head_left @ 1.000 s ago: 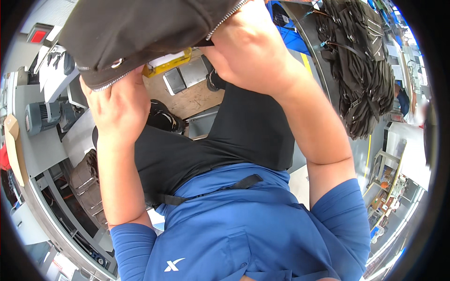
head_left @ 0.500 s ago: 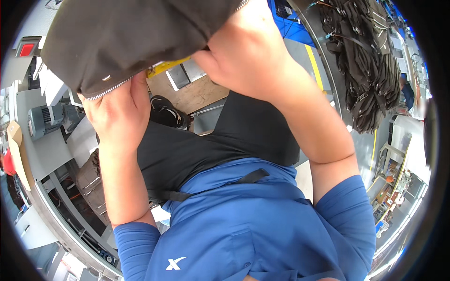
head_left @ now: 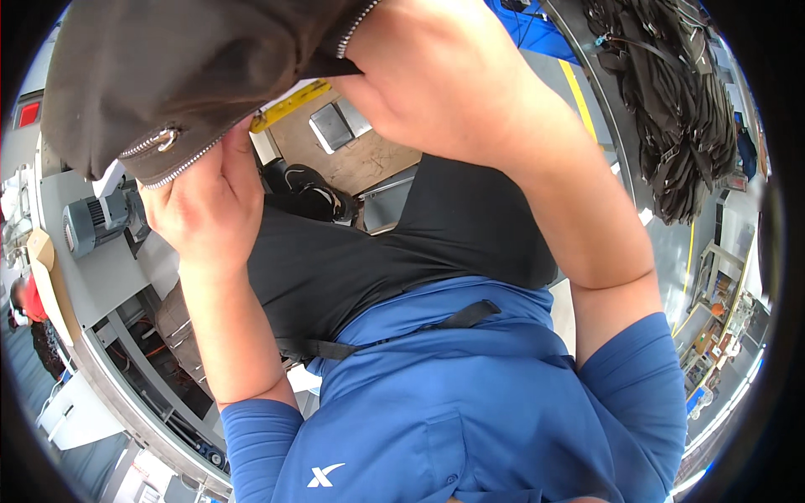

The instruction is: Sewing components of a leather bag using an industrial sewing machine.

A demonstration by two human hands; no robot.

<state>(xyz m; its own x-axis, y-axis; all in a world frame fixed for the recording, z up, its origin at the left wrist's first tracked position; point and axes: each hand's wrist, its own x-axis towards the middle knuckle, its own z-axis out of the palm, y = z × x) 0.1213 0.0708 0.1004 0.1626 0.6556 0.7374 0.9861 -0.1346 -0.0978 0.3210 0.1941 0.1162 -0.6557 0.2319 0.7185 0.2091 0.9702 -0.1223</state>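
A dark brown-black fabric piece (head_left: 193,75), edged with metal zippers, is raised across the upper left of the head view. A metal zipper pull (head_left: 168,138) shows near its lower edge. My left hand (head_left: 201,201) grips that lower zipped edge from below, fingers curled and mostly hidden under the cloth. My right hand (head_left: 440,92) holds the fabric further right, beside another stretch of zipper, with its fingertips tucked out of sight. Behind the cloth, between my hands, lies a yellow bar-shaped object (head_left: 285,107), partly covered.
A thick bundle of dark fabric pieces (head_left: 662,117) hangs at the right beside a blue bin (head_left: 528,25). Below are a wooden board (head_left: 365,159) and my shoe (head_left: 314,193). At left are a grey motor (head_left: 96,226) and a person in red (head_left: 29,298).
The fabric and my right hand have shifted left relative to the background, with both hands still gripping. The surroundings sit further right in the view as the camera has moved.
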